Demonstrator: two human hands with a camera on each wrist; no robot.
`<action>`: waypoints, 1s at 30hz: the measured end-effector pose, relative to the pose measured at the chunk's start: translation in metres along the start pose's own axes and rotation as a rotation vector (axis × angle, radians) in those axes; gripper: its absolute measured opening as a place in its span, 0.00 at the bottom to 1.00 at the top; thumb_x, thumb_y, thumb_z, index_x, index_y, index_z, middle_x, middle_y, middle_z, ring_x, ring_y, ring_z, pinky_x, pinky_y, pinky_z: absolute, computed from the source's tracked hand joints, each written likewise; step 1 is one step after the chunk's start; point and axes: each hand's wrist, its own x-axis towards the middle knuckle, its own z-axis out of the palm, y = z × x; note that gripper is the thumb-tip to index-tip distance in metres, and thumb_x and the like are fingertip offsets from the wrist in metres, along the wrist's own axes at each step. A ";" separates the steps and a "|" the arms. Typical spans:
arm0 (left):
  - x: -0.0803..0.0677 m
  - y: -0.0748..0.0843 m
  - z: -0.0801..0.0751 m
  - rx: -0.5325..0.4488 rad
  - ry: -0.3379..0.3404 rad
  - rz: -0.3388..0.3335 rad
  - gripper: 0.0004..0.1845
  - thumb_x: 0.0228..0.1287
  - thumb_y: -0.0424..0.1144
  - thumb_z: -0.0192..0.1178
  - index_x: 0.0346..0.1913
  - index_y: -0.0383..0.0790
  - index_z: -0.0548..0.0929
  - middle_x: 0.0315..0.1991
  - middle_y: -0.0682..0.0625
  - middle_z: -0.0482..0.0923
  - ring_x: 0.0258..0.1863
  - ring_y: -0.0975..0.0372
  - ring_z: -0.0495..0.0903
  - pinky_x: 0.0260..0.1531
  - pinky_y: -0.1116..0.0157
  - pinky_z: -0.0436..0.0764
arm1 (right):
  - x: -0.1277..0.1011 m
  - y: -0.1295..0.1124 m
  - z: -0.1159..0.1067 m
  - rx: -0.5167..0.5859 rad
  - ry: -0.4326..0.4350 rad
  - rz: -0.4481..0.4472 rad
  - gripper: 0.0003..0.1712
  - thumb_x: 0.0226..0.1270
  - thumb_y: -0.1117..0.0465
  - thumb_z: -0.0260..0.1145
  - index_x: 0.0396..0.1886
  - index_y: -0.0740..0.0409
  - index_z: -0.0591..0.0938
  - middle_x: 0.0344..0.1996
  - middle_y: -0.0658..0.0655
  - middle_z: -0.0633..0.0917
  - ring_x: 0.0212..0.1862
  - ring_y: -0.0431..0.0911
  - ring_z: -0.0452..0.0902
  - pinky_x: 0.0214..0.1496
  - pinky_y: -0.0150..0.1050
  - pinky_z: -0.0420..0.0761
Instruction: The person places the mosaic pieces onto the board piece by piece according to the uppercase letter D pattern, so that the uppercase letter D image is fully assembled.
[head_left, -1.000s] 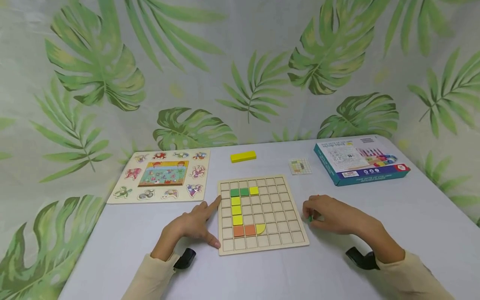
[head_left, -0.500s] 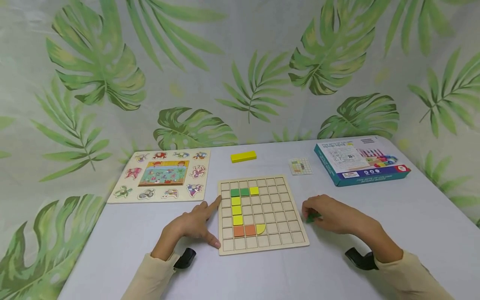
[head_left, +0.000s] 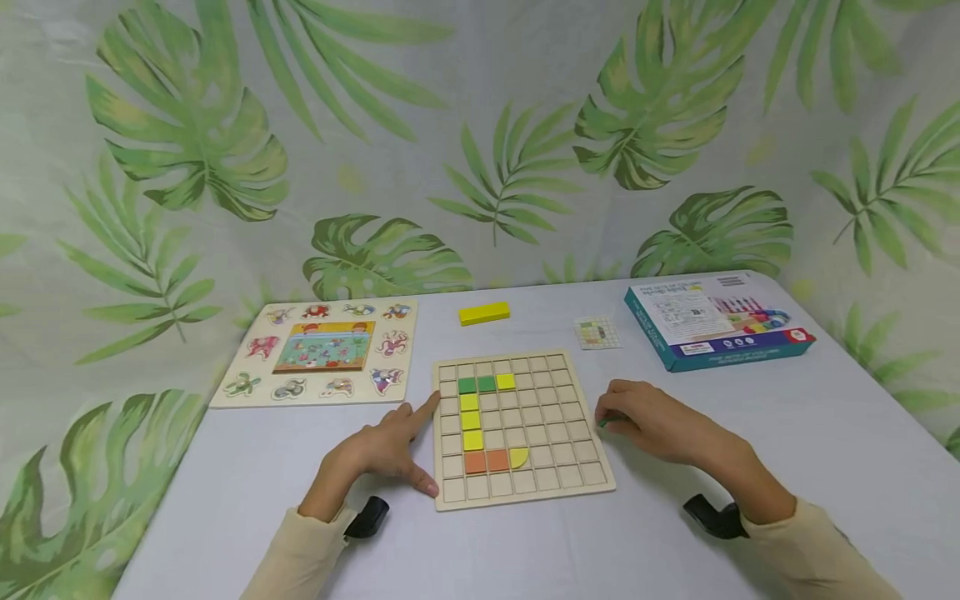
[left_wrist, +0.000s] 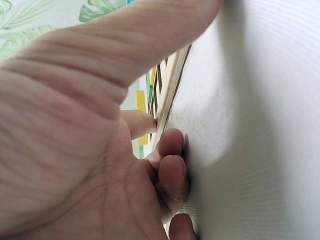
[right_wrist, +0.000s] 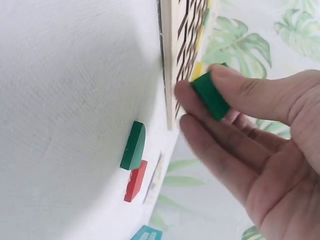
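Observation:
A wooden grid board [head_left: 555,457] lies before me on the white table. Set in its cells are green square tiles [head_left: 467,386], yellow square tiles [head_left: 470,420], orange square tiles [head_left: 476,462] and a yellow quarter-circle tile [head_left: 518,457]. My left hand [head_left: 381,447] is at the board's left side, thumb and index finger spread along its edge. Beside the right edge, my right hand [head_left: 660,422] pinches a small green block [right_wrist: 211,95] between thumb and fingers. In the right wrist view, a curved green block [right_wrist: 133,146] and a red block [right_wrist: 135,182] lie on the table.
A sea-animal puzzle board [head_left: 247,350] lies at the back left. Behind the grid board sit a yellow bar [head_left: 483,313] and a small pattern card [head_left: 597,332]. A teal-sided game box [head_left: 720,321] lies at the back right.
My right hand has lifted slightly and moved toward the grid board's right edge with the green block, which has turned in its fingers. The left hand holds its place.

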 end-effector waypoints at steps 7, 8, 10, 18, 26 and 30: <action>-0.002 0.001 -0.001 0.007 0.000 0.003 0.70 0.36 0.55 0.83 0.81 0.51 0.49 0.76 0.32 0.54 0.76 0.40 0.54 0.63 0.29 0.56 | 0.010 -0.013 0.000 0.014 0.088 -0.055 0.07 0.61 0.66 0.74 0.38 0.51 0.90 0.40 0.44 0.84 0.43 0.39 0.81 0.44 0.37 0.82; -0.002 0.001 -0.001 0.008 0.000 0.001 0.70 0.36 0.55 0.83 0.81 0.51 0.49 0.76 0.32 0.54 0.76 0.40 0.54 0.63 0.29 0.57 | 0.011 -0.015 0.000 0.018 0.100 -0.067 0.08 0.60 0.66 0.74 0.38 0.51 0.91 0.41 0.44 0.84 0.43 0.40 0.81 0.44 0.37 0.82; -0.002 0.001 -0.002 0.008 -0.001 -0.005 0.70 0.36 0.55 0.83 0.81 0.52 0.49 0.77 0.32 0.53 0.76 0.40 0.54 0.64 0.29 0.56 | 0.015 -0.018 0.001 0.038 0.115 -0.085 0.09 0.58 0.66 0.75 0.39 0.52 0.92 0.40 0.44 0.85 0.43 0.40 0.82 0.44 0.37 0.82; -0.002 0.002 -0.001 0.018 -0.002 0.005 0.69 0.37 0.56 0.83 0.81 0.51 0.49 0.76 0.33 0.54 0.76 0.42 0.54 0.64 0.30 0.56 | 0.038 -0.028 0.008 0.163 0.119 -0.126 0.06 0.55 0.64 0.78 0.32 0.52 0.90 0.37 0.44 0.85 0.41 0.39 0.81 0.44 0.42 0.83; -0.001 0.001 -0.002 0.013 -0.006 0.004 0.69 0.37 0.56 0.83 0.81 0.52 0.48 0.76 0.33 0.54 0.76 0.42 0.54 0.64 0.30 0.57 | 0.062 -0.038 0.021 0.170 0.013 -0.105 0.07 0.54 0.65 0.78 0.29 0.52 0.87 0.33 0.44 0.84 0.38 0.38 0.80 0.44 0.37 0.84; 0.000 0.000 -0.002 0.013 -0.006 0.011 0.69 0.38 0.55 0.83 0.81 0.51 0.49 0.76 0.33 0.54 0.76 0.42 0.55 0.64 0.30 0.57 | 0.066 -0.040 0.027 0.138 -0.058 -0.056 0.07 0.55 0.65 0.78 0.29 0.51 0.87 0.33 0.43 0.83 0.39 0.38 0.78 0.45 0.36 0.82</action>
